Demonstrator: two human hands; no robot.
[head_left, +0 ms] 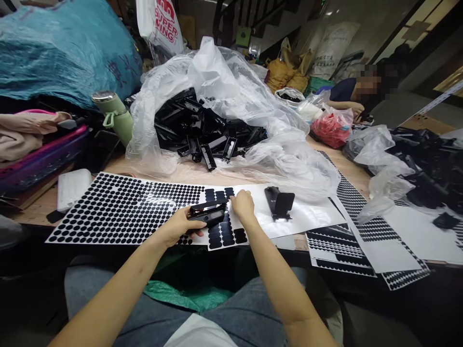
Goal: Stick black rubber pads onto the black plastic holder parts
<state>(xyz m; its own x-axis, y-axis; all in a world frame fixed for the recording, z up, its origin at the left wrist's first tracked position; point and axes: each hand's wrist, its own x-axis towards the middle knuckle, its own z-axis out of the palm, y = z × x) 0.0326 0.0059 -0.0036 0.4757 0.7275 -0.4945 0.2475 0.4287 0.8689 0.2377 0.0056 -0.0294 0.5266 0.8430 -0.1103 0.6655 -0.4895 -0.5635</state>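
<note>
Grasps black bracket in left hand above partly bare sticker sheet; curls right hand nearby, cannot tell if gripping anything. Has one apparently assembled stand at right, many black parts remaining in plastic bag behind.

Black device, one: left end covered by the left hand; fine details too small to tell.
Right hand: fingertips partly hidden; anything pinched there too small to tell.
Black stand, one: small marking illegible.
Sheet of black ovals: partly hidden behind device and hands.
Black parts, heap: lower pieces buried, some under clear plastic; number cannot be told.
Blue bag: cut off at left and top edges.
White bag: top cut off.
Basket: cut off at left edge.
Co-worker: head blurred; handled item indistinct.
</note>
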